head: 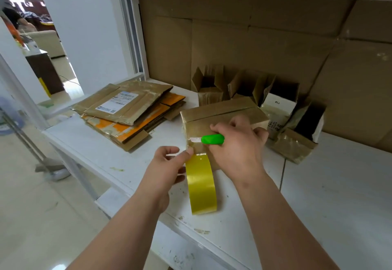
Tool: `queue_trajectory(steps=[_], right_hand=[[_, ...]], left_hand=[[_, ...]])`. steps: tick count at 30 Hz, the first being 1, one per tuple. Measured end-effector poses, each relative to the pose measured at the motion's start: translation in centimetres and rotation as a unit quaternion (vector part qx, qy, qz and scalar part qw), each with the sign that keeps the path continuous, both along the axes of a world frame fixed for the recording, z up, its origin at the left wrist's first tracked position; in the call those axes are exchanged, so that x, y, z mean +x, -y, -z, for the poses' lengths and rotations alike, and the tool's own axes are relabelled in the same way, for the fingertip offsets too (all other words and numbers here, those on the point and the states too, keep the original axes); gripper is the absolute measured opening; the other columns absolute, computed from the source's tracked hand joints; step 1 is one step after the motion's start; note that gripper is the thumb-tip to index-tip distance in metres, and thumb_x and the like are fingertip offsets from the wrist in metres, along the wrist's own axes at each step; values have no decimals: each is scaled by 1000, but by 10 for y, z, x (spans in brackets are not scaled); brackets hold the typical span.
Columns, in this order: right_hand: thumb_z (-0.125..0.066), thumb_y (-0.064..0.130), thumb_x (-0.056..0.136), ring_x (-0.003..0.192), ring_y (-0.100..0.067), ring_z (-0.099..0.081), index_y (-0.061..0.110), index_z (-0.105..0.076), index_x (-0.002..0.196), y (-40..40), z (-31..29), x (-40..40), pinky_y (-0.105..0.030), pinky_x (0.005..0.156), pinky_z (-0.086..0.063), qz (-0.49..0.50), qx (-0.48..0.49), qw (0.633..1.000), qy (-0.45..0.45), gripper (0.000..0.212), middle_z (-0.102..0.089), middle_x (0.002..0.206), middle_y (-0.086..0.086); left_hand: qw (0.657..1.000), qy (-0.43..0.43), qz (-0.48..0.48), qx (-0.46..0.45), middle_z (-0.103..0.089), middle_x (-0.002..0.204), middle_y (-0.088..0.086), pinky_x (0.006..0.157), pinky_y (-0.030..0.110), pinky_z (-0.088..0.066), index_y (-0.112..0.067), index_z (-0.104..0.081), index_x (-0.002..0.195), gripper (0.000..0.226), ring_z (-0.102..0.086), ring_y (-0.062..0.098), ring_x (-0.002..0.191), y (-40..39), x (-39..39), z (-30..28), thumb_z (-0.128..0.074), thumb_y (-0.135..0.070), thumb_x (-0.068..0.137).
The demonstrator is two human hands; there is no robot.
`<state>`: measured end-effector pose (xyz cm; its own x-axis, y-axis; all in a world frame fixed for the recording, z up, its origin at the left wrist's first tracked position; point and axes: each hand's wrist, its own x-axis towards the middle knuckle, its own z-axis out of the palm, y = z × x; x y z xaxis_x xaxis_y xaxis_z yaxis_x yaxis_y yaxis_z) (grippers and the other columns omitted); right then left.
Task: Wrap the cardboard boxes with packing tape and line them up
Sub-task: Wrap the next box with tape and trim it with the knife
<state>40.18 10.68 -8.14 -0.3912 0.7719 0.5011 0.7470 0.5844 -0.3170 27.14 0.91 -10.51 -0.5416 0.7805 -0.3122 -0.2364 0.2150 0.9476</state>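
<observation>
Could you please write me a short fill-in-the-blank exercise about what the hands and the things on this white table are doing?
1. The right hand grips a cutter whose handle is ____.
2. The left hand pinches the strip of yellow ____ beside the tape roll.
3. The cutter's blade lies against the closed cardboard ____ on the table.
4. Left of it lies a stack of ____ cardboard.

Missing words: green; tape; box; flattened

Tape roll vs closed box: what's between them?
A short taut strip of tape, pinched by the left hand; the knife in the right hand is at it. Head view.
</observation>
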Motion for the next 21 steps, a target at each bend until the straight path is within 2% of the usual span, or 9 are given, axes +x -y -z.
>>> queue_trajectory(steps=[2, 4, 7, 9, 13, 17, 21], right_hand=[[-76, 34, 72, 97, -24, -59, 32, -74, 103, 0, -3, -2, -35, 88, -19, 13, -5, 1000, -8, 31, -52, 119, 0], [-77, 33, 72, 108, -21, -60, 32, -73, 103, -1, -3, -2, -35, 88, -17, 18, -14, 1000, -6, 31, -52, 132, 3], [-73, 36, 75, 102, -18, -64, 32, -72, 104, -2, -2, -3, -34, 84, -17, 17, -7, 1000, -2, 29, -61, 123, 11], [-75, 39, 75, 95, -18, -66, 32, -72, 103, -3, 0, -3, -34, 84, -18, 20, 0, 1000, -4, 29, -65, 114, 11], [-76, 48, 74, 92, -16, -66, 34, -72, 104, -5, 1, -3, -34, 85, -18, 41, 11, 999, 1, 33, -65, 107, 11], [-71, 60, 75, 93, -14, -64, 34, -71, 104, -4, 1, -3, -34, 84, -17, 55, 8, 998, -9, 39, -65, 106, 11], [-71, 62, 75, 94, -16, -64, 33, -72, 103, -4, 0, -2, -36, 87, -19, 54, 11, 998, -9, 41, -65, 107, 10]], left_hand=[[998, 40, 45, 9, -70, 104, 9, 83, 37, -53, -16, -61, 112, 51, -66, 25, 94, 5, 5, -2, -79, -44, 73], [997, 45, 63, 23, -70, 102, 7, 87, 37, -52, -16, -62, 112, 63, -66, 22, 93, 6, 10, 0, -88, -42, 61], [998, 24, 60, 21, -68, 113, 12, 101, 46, -48, -21, -63, 108, 66, -65, 25, 101, 6, 11, 2, -87, -44, 51], [997, 14, 69, 26, -68, 105, 8, 105, 48, -46, -20, -63, 103, 59, -65, 24, 101, 6, 10, 3, -84, -43, 53], [995, -7, 98, 17, -69, 94, 3, 101, 42, -44, -20, -62, 94, 49, -63, 23, 101, 5, 8, 0, -83, -47, 59], [992, 45, 118, -17, -71, 90, -1, 99, 42, -46, -17, -70, 103, 61, -65, 24, 98, 7, 17, 3, -72, -59, 59], [991, 42, 121, -34, -72, 82, 0, 99, 46, -49, -14, -72, 102, 67, -65, 28, 95, 7, 17, 5, -75, -60, 54]])
